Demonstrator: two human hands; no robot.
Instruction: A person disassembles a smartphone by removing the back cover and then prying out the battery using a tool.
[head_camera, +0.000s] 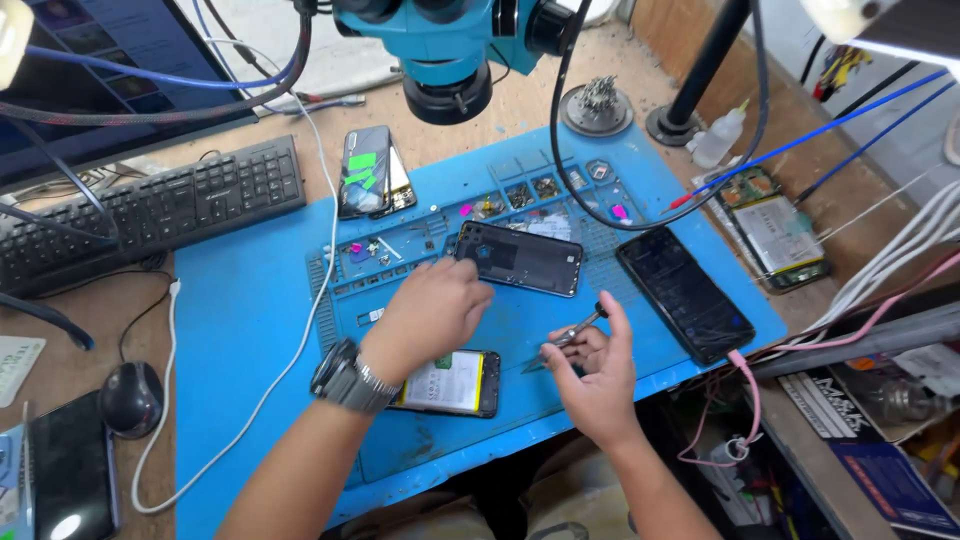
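My left hand (425, 315) reaches forward over the blue mat (250, 300), fingers curled, the fingertips touching the near left corner of a black phone back cover (525, 258) that lies flat near the middle of the mat; from this angle I cannot tell whether I am pinching its edge or only resting on it. A watch (345, 378) sits on that wrist. My right hand (590, 370) is closed loosely around tweezers (572, 332), thumb and forefinger gripping them, the tips pointing left and down towards the mat. Just below my left wrist, partly hidden by it, lies an opened phone (452, 383) with its battery showing. To the right of the back cover a dark phone (685, 292) lies screen up at a slant, with a pink cable (748, 385) running off its lower end. Behind the cover, small trays of the mat hold screws and bits. Further back another phone (366, 170) with green tape rests at the mat's edge, beside a black keyboard (150, 210). A blue microscope (445, 45) hangs above, and a mouse (128, 398) sits at the left.
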